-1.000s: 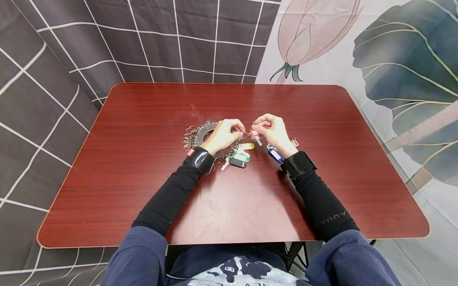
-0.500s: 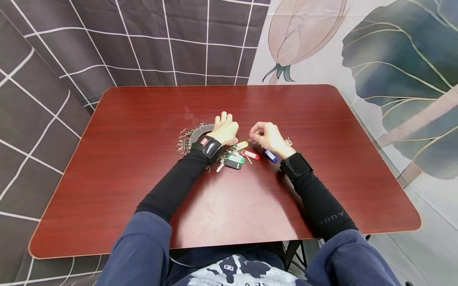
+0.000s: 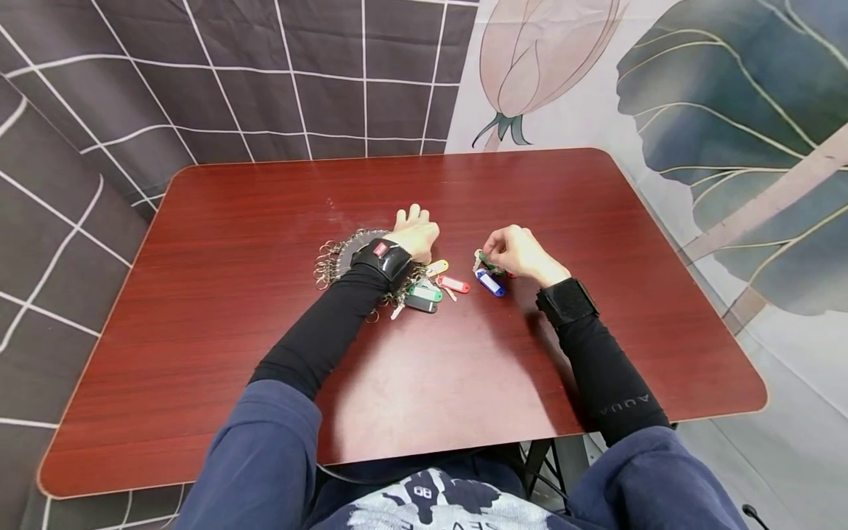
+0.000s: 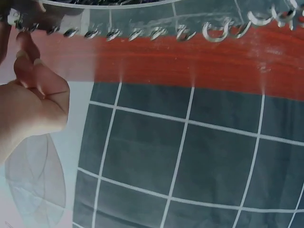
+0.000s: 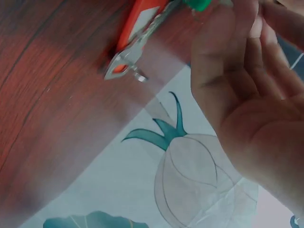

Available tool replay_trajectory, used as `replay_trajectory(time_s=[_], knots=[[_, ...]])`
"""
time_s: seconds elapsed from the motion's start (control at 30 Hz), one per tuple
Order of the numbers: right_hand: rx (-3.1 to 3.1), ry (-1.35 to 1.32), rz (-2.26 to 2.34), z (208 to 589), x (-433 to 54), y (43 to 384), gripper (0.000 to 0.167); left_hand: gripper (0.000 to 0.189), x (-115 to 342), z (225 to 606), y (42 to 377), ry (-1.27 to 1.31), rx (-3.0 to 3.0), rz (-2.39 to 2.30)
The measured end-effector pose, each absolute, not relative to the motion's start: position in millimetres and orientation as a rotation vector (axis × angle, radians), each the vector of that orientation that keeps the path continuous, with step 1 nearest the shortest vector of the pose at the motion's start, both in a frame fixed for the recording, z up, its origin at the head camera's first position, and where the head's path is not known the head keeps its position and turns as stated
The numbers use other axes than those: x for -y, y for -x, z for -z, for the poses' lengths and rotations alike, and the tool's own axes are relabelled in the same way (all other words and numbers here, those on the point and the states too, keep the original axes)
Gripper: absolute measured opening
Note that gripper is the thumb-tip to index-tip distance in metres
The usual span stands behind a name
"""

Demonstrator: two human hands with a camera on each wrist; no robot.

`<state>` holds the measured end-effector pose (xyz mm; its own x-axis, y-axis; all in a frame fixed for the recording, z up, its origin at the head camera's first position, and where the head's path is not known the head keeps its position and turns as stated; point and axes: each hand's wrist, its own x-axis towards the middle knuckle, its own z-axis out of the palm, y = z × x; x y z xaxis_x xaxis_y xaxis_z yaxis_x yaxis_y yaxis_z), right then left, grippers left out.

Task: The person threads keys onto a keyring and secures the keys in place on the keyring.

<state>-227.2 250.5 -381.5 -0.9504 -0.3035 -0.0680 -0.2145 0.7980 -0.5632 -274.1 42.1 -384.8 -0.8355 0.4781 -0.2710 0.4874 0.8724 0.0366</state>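
Note:
A flat metal key holder [image 3: 347,254], ringed with small split rings, lies on the table under my left hand [image 3: 416,237]. In the left wrist view, that hand's [image 4: 40,102] thumb and forefinger pinch the holder's [image 4: 142,16] edge; in the head view they are hidden. My right hand [image 3: 523,256] is at a small pile of tagged keys, its curled fingertips at a green key tag [image 3: 489,263], which they seem to pinch. A blue key tag [image 3: 489,283] lies just in front. In the right wrist view, a red key tag [image 5: 141,21] with a key lies by the fingers.
Several tagged keys hang from the holder's right side: a yellow tag [image 3: 437,268], a red tag [image 3: 453,284], a green tag [image 3: 426,293] and a black tag [image 3: 420,304]. The brown table [image 3: 232,331] meets wall cloths behind.
My left hand has let go of the red-tagged key's ring and taken the holder's edge. The red tag dropped beside the others. My right hand let it go and moved to the pile at right.

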Motion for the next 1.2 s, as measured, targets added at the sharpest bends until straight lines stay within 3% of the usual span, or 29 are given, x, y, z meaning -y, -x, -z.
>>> replay_trajectory(time_s=[0.1,0.27,0.33,0.47,0.67,0.87,1.0,1.2], knots=[[-2.837,0.472,0.724,383,-251,226,0.017,0.03,-41,386,276,-0.717,-2.772,-0.032],[-2.832,0.576,0.653,390,-248,225,0.003,0.011,-34,384,279,-0.673,-2.754,-0.323],[-2.836,0.624,0.663,392,-247,225,0.006,0.005,-29,381,279,-0.671,-2.727,-0.475],[-2.847,0.677,0.752,392,-245,226,0.005,0.01,-16,377,277,-0.765,-2.666,-0.739],[-2.529,0.624,1.497,386,-235,228,0.009,0.007,-8,383,271,-0.951,-2.636,-0.955],[-1.835,0.302,2.156,387,-213,232,0.016,0.014,-12,390,269,-1.065,-2.664,-0.979],[-2.064,0.202,1.976,393,-199,238,0.007,0.018,-13,394,268,-1.02,-2.672,-1.042],[-2.561,0.443,1.426,401,-190,243,0.016,0.019,-11,393,263,-0.93,-2.654,-1.198]])
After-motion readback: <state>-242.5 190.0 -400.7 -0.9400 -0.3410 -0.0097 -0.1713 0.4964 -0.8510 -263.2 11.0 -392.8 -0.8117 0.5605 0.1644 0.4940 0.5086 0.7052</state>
